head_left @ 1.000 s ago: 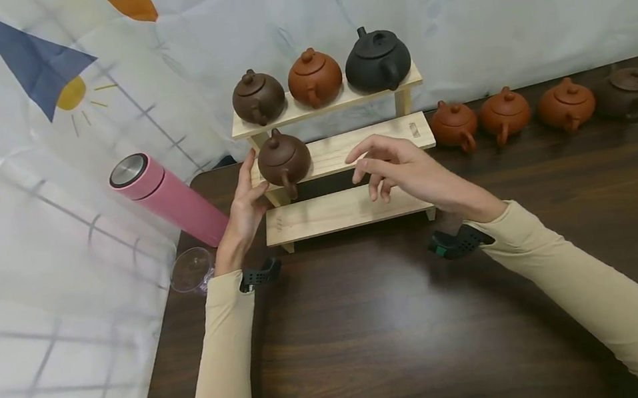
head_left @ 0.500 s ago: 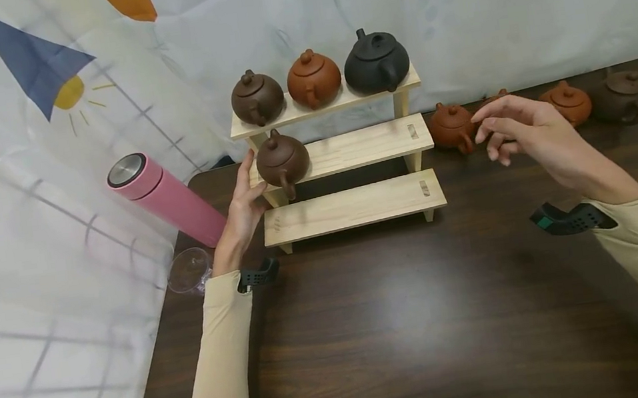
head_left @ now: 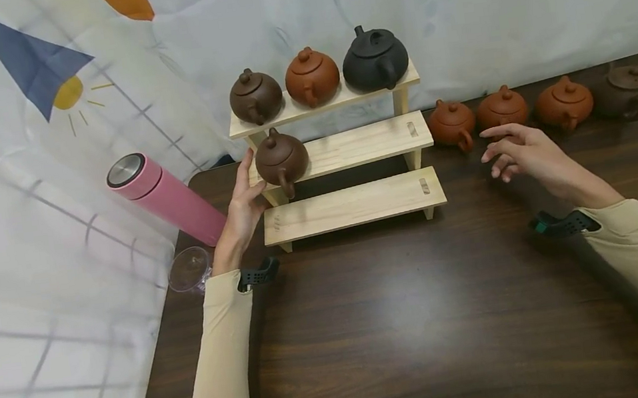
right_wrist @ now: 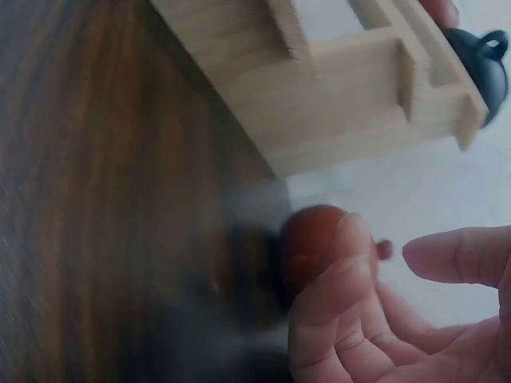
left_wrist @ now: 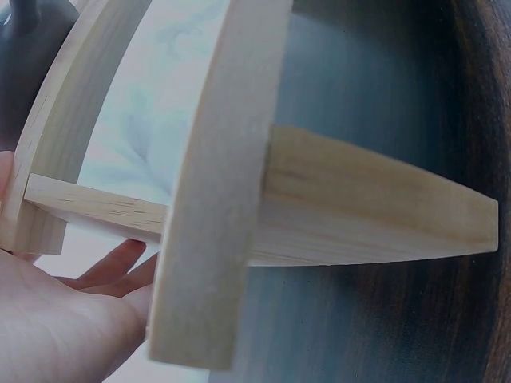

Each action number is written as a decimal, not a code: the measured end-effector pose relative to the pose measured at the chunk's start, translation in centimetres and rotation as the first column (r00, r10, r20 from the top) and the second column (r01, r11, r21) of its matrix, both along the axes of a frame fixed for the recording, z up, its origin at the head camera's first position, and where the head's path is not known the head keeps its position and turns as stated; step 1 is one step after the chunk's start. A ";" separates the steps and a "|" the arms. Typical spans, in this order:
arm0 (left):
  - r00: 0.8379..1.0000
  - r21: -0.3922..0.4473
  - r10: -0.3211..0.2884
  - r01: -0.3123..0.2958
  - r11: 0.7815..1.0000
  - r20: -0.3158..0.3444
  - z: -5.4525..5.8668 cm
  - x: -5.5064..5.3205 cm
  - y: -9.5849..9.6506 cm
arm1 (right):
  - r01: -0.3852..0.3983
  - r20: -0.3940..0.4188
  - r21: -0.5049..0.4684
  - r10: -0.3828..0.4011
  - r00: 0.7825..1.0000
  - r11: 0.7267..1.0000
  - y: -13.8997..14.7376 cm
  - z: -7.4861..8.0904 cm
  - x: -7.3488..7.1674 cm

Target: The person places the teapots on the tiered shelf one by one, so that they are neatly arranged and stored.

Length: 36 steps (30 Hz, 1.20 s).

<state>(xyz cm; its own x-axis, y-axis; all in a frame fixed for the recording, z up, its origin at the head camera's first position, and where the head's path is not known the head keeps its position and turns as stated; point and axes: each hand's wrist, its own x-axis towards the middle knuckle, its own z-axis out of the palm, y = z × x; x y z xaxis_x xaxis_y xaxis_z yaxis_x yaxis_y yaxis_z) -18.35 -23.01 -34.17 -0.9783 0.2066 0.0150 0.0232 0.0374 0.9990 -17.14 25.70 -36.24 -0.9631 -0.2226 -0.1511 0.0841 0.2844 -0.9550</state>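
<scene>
A three-tier wooden display stand [head_left: 356, 207] stands at the back of the table. My left hand [head_left: 243, 212] grips the left end of its middle shelf [head_left: 360, 145], beside a dark brown teapot [head_left: 281, 157] on that shelf. In the left wrist view, the left hand's fingers [left_wrist: 112, 267] reach under the shelf end. My right hand [head_left: 531, 157] hovers empty, loosely bent, in front of a reddish-brown teapot [head_left: 502, 106]. Left of that is a second reddish-brown teapot [head_left: 451, 121]. The right wrist view shows a reddish teapot [right_wrist: 315, 243] behind the right hand's fingers [right_wrist: 339, 311].
On the top shelf sit a brown teapot [head_left: 255, 98], a reddish-brown teapot [head_left: 312, 77] and a black teapot [head_left: 375, 60]. Another reddish-brown teapot [head_left: 564, 101] and a dark teapot [head_left: 622, 92] stand at right. A pink flask [head_left: 173, 198] and clear glass [head_left: 189, 270] flank the left hand.
My right hand has moved right, from before the stand's shelves to the row of teapots, then drawn slightly down toward me. My left hand has stayed at the shelf end.
</scene>
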 end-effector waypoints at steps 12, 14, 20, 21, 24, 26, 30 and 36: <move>1.000 0.010 0.001 -0.001 1.000 0.002 -0.1 -0.1 0.0 | -0.070 0.134 -0.009 0.070 0.988 0.998 -2.9 -1.3 -0.5; 1.000 0.011 0.006 -0.006 1.000 0.004 -0.1 -0.1 0.0 | -0.071 0.136 -0.021 0.073 0.988 0.997 -3.2 -1.5 -0.6; 1.000 0.007 0.000 0.000 1.000 0.003 0.0 -0.1 0.1 | -0.059 0.137 -0.054 0.066 0.988 0.997 -4.0 -1.7 -1.0; 1.000 0.006 0.000 0.000 1.000 0.002 0.1 -0.1 0.1 | -0.054 0.136 -0.058 0.061 0.989 0.997 -4.2 -1.7 -1.1; 1.000 0.006 0.004 -0.004 1.000 0.001 0.1 0.0 0.0 | -0.046 0.139 -0.043 0.052 0.989 0.998 -4.4 -1.5 -1.7; 1.000 0.007 0.007 -0.007 1.000 0.003 0.1 0.0 0.0 | -0.036 0.145 -0.021 0.039 0.989 0.999 -4.6 -1.3 -2.2; 1.000 0.000 0.007 -0.007 1.000 -0.001 -0.1 0.0 0.0 | -0.011 0.160 0.020 0.007 0.987 1.000 -4.7 -1.2 -2.8; 1.000 0.000 0.003 -0.003 1.000 -0.009 -0.1 -0.1 0.0 | 0.032 0.154 0.036 -0.038 0.987 0.999 -4.8 -1.3 -3.2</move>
<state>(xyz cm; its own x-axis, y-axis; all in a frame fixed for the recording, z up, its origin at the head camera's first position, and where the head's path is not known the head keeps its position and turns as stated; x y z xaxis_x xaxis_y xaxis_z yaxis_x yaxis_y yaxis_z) -18.49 -23.04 -34.29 -0.9788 0.2035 0.0233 0.0317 0.0379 0.9988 -20.30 20.92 -37.54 -0.9348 -0.1815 -0.3054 0.2403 0.3103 -0.9198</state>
